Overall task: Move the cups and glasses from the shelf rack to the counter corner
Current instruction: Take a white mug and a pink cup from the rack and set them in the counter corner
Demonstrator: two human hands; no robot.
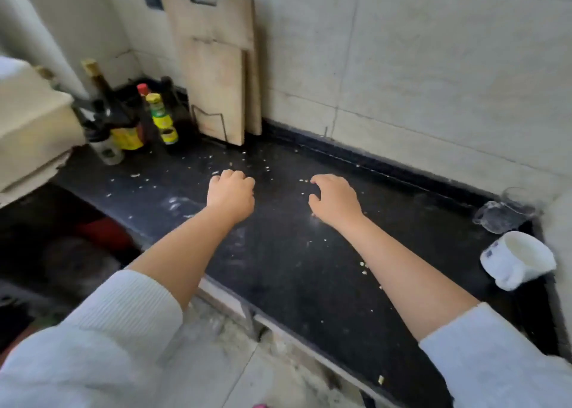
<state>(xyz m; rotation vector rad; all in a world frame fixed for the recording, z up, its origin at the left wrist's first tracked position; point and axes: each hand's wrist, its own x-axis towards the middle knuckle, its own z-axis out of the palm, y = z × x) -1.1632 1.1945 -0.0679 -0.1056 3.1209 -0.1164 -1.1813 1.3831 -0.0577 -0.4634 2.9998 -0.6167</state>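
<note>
Glossy black counter (278,253), wooden boards (216,92), glass cups (501,215).

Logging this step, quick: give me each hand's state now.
Left hand: fingers curled into a fist, holding nothing.
Right hand: fingers loosely curled, holding nothing.

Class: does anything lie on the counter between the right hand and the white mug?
Nothing visible: only bare black countertop with small crumbs separates the right hand from the white ceramic mug at the right end.
</note>
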